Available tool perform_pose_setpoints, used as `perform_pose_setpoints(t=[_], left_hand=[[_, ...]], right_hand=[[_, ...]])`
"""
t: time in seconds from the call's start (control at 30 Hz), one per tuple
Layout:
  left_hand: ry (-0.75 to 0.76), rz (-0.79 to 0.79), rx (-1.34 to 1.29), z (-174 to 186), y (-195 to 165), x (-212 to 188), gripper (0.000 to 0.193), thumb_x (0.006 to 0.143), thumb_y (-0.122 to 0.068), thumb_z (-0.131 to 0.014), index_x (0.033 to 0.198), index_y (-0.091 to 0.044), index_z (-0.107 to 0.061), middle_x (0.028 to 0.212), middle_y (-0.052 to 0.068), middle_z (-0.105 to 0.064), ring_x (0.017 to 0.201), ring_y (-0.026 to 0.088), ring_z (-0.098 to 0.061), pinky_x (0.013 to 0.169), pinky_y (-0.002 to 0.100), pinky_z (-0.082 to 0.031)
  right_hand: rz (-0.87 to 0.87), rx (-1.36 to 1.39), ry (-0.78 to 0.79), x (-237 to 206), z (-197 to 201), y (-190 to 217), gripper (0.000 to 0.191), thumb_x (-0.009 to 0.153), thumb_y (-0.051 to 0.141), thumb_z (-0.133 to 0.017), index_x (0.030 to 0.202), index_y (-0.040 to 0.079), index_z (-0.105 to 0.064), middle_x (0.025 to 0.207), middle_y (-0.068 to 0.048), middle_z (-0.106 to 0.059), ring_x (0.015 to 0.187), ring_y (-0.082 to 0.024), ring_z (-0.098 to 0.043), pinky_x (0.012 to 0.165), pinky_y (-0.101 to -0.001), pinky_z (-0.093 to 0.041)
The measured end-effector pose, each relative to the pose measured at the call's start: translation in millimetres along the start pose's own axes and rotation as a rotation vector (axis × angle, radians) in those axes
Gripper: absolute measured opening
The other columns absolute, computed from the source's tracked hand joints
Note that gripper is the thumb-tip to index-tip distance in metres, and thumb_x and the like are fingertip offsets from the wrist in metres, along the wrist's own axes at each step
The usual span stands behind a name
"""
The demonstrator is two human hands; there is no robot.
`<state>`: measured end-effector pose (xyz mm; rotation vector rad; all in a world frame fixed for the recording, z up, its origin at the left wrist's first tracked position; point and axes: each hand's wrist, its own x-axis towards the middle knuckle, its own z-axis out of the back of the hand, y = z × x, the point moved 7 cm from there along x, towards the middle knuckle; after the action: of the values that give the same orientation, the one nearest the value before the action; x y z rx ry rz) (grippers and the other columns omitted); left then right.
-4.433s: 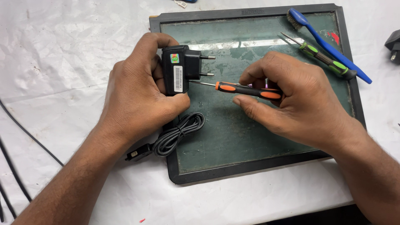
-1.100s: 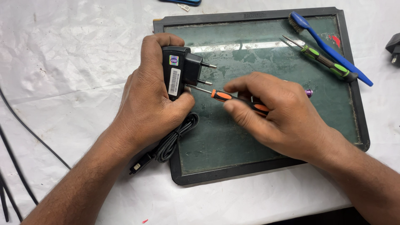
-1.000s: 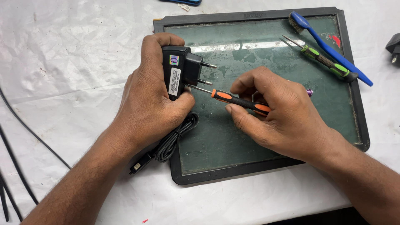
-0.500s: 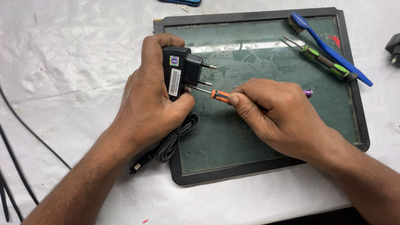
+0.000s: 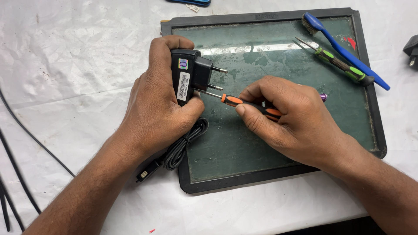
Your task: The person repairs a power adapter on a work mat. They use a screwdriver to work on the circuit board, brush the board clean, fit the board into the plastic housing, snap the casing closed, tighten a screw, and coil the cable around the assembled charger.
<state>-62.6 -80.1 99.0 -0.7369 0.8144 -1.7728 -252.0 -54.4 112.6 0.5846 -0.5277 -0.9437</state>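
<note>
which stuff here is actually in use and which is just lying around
In use: black plug-in charger in left hand; orange-and-black screwdriver in right hand; dark framed work mat.
Lying about: blue-handled brush; green-and-black screwdriver; black adapter.

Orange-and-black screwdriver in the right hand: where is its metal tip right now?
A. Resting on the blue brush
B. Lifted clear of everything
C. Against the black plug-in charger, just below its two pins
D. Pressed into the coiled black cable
C: the orange-and-black screwdriver in the right hand meets the black plug-in charger, held by the left hand, just under its two pins.
</note>
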Motion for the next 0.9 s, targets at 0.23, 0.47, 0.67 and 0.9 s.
perform_pose_setpoints(t=[0.23,0.47,0.67,0.9], left_hand=[[-0.003,-0.017,0.008,0.0,-0.5,0.0,0.069,0.075,-0.003,-0.064,0.136,-0.009,-0.03,0.09,0.007,-0.062,0.078,0.016,-0.073,0.067,0.036,-0.061],[-0.01,-0.04,-0.003,0.6,-1.4,-0.9,0.069,0.076,-0.003,-0.064,0.136,-0.008,-0.03,0.093,0.007,-0.062,0.081,0.016,-0.074,0.069,0.035,-0.062],[-0.004,-0.017,-0.002,0.1,-0.7,-0.5,0.069,0.075,-0.003,-0.064,0.136,-0.009,-0.03,0.091,0.007,-0.062,0.079,0.016,-0.074,0.067,0.035,-0.062],[-0.016,-0.03,0.001,1.0,-2.3,-0.7,0.068,0.076,-0.002,-0.064,0.136,-0.009,-0.031,0.092,0.007,-0.063,0.08,0.016,-0.073,0.069,0.036,-0.061]], right_hand=[[-0.071,-0.024,0.043,1.1,-4.3,-5.6,0.02,0.1,0.02,-0.065,0.092,0.004,-0.075,0.057,-0.003,-0.06,0.044,-0.011,-0.05,0.039,-0.0301,-0.035],[0.125,0.005,-0.047,-0.9,2.1,8.2,0.027,0.094,0.021,-0.072,0.107,-0.002,-0.066,0.085,-0.007,-0.069,0.071,-0.011,-0.067,0.054,-0.0245,-0.053],[-0.004,0.006,-0.01,-0.8,-0.3,-1.7,0.022,0.093,0.022,-0.074,0.098,0.001,-0.069,0.074,-0.003,-0.069,0.058,-0.009,-0.063,0.046,-0.0264,-0.047],[-0.041,-0.014,0.024,0.2,-4.1,-3.6,0.019,0.099,0.02,-0.067,0.095,0.002,-0.073,0.063,-0.003,-0.063,0.048,-0.011,-0.054,0.042,-0.0295,-0.038]])
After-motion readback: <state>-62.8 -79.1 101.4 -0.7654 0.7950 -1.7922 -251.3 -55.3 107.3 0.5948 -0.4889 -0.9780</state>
